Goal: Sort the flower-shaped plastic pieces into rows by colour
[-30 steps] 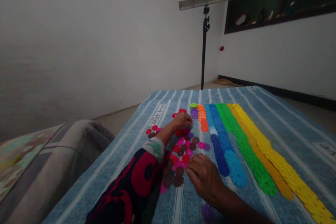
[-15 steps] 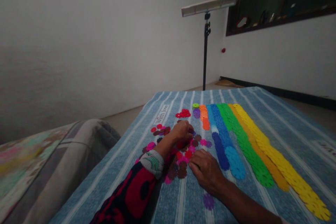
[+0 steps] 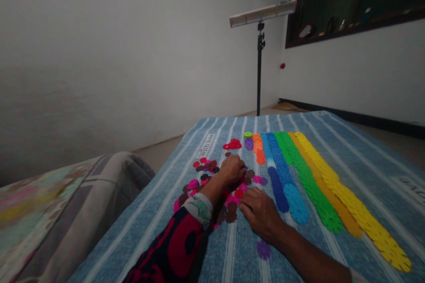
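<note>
Flat notched plastic discs lie on a blue striped cloth (image 3: pixel 152 230). My left hand (image 3: pixel 232 170) reaches into a mixed pile with its fingers curled down among the discs; what they hold, if anything, is hidden. Closer to me, my right hand (image 3: pixel 259 210) rests on the cloth, fingers bent and together at the edge of pink discs (image 3: pixel 230 199) and brown discs (image 3: pixel 230 216). I cannot make out anything in its grasp. A red disc (image 3: pixel 238 193) lies between the hands. One purple disc (image 3: pixel 264 250) is alone below my right wrist.
Overlapping rows run along the right: orange (image 3: pixel 258 146), dark blue (image 3: pixel 278 190), light blue (image 3: pixel 295 203), green (image 3: pixel 315 194), and yellow (image 3: pixel 352 201). Red discs (image 3: pixel 232 144) sit beyond my left hand. A lamp stand (image 3: pixel 259 70) rises behind the cloth.
My left hand has shifted slightly to the right and down in view, still over the pile. My right hand keeps nearly the same place. The camera view has tilted a little.
</note>
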Available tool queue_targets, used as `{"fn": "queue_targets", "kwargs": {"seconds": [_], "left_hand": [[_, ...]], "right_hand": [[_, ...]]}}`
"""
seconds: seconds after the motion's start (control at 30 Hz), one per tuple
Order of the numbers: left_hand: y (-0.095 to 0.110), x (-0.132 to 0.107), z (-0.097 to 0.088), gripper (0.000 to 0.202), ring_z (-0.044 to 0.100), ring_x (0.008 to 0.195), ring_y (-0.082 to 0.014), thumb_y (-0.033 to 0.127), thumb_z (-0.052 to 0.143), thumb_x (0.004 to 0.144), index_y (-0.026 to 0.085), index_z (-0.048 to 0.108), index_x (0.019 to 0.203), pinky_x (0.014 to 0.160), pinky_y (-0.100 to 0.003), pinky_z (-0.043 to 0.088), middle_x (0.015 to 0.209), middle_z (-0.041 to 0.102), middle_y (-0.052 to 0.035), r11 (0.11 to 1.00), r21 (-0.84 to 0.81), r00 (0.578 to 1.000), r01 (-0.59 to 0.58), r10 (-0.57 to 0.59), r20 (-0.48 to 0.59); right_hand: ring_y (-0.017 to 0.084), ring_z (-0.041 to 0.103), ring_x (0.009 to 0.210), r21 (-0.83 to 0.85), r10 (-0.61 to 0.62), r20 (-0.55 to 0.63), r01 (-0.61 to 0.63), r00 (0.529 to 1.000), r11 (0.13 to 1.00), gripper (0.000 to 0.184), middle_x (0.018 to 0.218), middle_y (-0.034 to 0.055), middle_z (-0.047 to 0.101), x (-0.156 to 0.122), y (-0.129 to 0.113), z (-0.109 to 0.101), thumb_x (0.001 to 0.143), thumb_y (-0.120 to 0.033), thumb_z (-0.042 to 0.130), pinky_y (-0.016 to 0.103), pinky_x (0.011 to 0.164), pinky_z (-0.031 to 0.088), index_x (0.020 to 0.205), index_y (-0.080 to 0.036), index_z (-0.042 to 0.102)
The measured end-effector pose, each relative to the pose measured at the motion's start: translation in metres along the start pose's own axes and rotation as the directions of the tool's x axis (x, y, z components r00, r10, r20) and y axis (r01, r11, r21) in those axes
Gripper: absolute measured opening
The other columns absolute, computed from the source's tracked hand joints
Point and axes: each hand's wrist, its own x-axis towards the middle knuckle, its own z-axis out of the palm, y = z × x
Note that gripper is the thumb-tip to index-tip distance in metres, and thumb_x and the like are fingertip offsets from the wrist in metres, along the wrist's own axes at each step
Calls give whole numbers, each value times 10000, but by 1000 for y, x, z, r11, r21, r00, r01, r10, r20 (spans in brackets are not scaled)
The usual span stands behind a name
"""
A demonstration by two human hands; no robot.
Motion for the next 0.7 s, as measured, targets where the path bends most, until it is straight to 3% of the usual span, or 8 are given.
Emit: {"fn": "queue_targets", "kwargs": {"seconds": [0.17,0.27,0.37,0.47,0.7], "left_hand": [[0,-2,-6,303,613,947,-236,274,488,907,143,757,864,824,-306,453,936,689,-132,999,-38,998,10,-12,-55],[6,-2,-11,275,617,895,-196,273,515,900,162,760,845,820,-265,445,883,698,-91,987,-137,995,-87,80,-60],[16,1,-10,225,623,836,-162,268,563,871,178,769,857,774,-227,444,876,713,-60,946,-261,981,-194,193,-29],[28,7,-4,181,630,811,-145,241,606,831,189,778,856,740,-205,444,886,732,-40,921,-317,967,-226,251,37],[43,22,1,176,661,780,-165,191,650,782,179,792,884,688,-214,449,869,768,-53,929,-267,947,-258,298,124]], "right_hand": [[170,507,749,-16,5,-12,-6,1000,1000,161,754,8,600,0,1,1,872,-114,576,309,716,357,737,-195,608],[174,514,765,-21,20,-4,-20,1000,1000,146,776,13,607,0,0,1,869,-118,582,310,726,366,750,-194,617],[183,531,800,-14,20,10,-20,1000,1000,133,812,22,626,1,0,0,874,-121,579,315,751,380,778,-192,635],[190,551,850,-1,10,15,-10,1000,1000,125,871,28,651,1,0,-2,882,-120,573,324,787,390,846,-200,661],[189,551,845,-11,22,39,-21,999,1000,115,873,28,656,2,-3,-5,887,-133,592,327,783,390,881,-203,682]]}}
